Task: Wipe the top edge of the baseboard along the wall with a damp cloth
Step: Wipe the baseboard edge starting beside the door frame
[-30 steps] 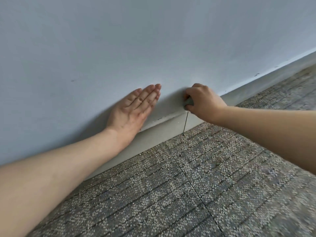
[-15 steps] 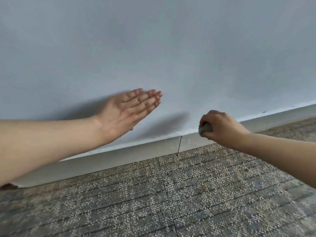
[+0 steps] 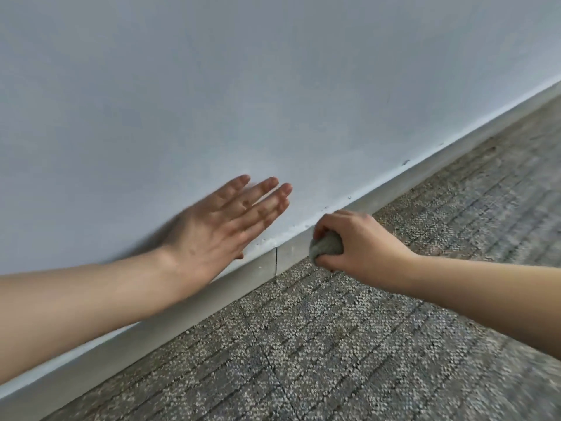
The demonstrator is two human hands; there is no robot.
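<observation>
Leftmost, a bare forearm is stretched in from the edge, and the left hand point(image 3: 221, 229) is laid flat on the wall point(image 3: 273, 86), fingers straight and a little fanned out, nothing held. It's a bit blurry, so how firmly it's pressed can't be told. The heel of that hand is sat right at the top edge of the baseboard point(image 3: 261, 265), which is run diagonally from bottom left up to the top right.

Just right of the hand, a thin dark seam point(image 3: 276, 262) can be seen cutting straight down the baseboard. Just past that seam, the cloth point(image 3: 326, 247) is found: a grey-green wad, bunched up tight and held against the baseboard's face. It's gripped by the right hand point(image 3: 361, 247), fingers curled over the top of it and thumb tucked under. The fingertips are up by the top edge; whether the cloth itself is touching that edge can't be made out.

Further right along the edge, a few dark specks point(image 3: 405, 162) are dotted on the paint. Below everything, speckled grey carpet point(image 3: 364, 344) is laid in tiles.
</observation>
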